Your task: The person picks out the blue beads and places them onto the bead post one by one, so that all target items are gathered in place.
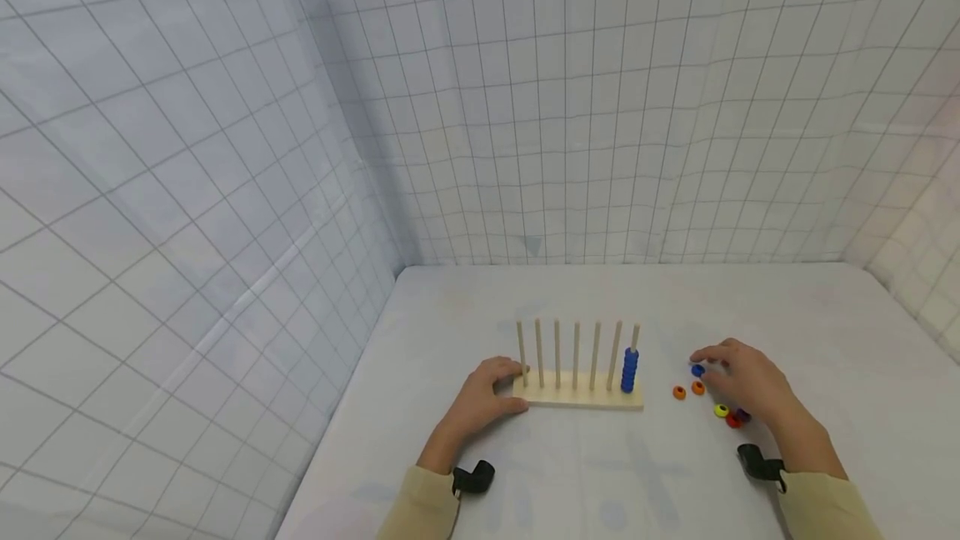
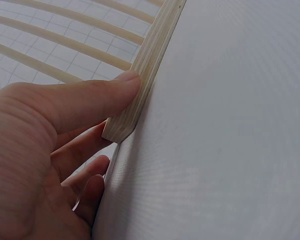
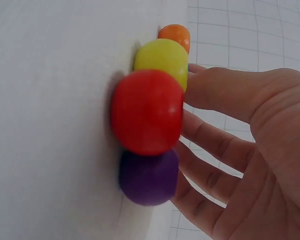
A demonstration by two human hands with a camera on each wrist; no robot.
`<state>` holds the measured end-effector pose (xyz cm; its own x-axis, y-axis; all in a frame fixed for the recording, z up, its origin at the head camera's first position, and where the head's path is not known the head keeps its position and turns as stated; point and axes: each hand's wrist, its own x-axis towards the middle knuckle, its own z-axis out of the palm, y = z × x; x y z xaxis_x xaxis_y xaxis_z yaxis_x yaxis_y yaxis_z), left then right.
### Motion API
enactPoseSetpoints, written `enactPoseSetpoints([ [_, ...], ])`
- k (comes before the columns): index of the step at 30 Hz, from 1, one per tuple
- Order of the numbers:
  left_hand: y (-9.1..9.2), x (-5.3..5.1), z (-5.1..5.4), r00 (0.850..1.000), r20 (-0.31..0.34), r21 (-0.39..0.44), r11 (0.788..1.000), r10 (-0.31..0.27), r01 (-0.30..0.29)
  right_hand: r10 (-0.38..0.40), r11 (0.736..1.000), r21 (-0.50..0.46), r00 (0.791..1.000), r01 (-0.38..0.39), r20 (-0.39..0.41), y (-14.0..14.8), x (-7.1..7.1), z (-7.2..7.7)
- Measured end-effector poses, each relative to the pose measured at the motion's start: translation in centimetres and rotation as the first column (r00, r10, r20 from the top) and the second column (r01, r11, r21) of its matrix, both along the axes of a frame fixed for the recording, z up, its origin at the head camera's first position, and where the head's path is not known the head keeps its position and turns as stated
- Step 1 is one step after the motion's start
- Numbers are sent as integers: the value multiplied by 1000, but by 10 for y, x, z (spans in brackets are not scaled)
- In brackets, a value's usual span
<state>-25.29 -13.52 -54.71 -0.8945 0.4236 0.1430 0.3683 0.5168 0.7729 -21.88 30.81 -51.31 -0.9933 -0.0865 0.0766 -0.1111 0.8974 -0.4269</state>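
At the left end of a wooden peg stand (image 1: 577,397), my left hand (image 1: 483,397) grips the base, thumb on the front edge and fingers behind. The thumb (image 2: 105,97) also shows pressed on the base's layered edge in the left wrist view. Several blue beads (image 1: 629,371) are stacked on the rightmost peg; the other pegs are bare. On the right, my right hand (image 1: 753,377) hovers by a loose blue bead (image 1: 698,370), thumb and index finger apart on either side of it. The right wrist view mostly hides that bead behind the thumb.
Two orange beads (image 1: 678,392) lie between the stand and my right hand. Below that hand sit a yellow bead (image 3: 162,57), a red bead (image 3: 147,112) and a purple bead (image 3: 149,177), close together. White gridded cloth (image 1: 585,107) walls the white table.
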Motion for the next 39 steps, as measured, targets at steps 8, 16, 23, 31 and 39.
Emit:
enactPoseSetpoints([
  [8,0,-1,1,1000,-8,0,1000,-10,10,-11,1000,4,1000,11,5,0,-1,-2],
  [16,1,-2,0,1000,-2,6,1000,-1,1,-12,1000,2,1000,12,-2,0,-1,-1],
  [23,1,-3,0,1000,1,-14,1000,3,-3,-17,1000,2,1000,17,-2,0,1,3],
  [31,0,-1,-1,1000,-4,-17,1000,-2,2,-25,999,-36,1000,25,-1,1,5,4],
  [39,0,-1,0,1000,3,-13,1000,0,0,-81,996,-41,997,81,15,-1,5,7],
])
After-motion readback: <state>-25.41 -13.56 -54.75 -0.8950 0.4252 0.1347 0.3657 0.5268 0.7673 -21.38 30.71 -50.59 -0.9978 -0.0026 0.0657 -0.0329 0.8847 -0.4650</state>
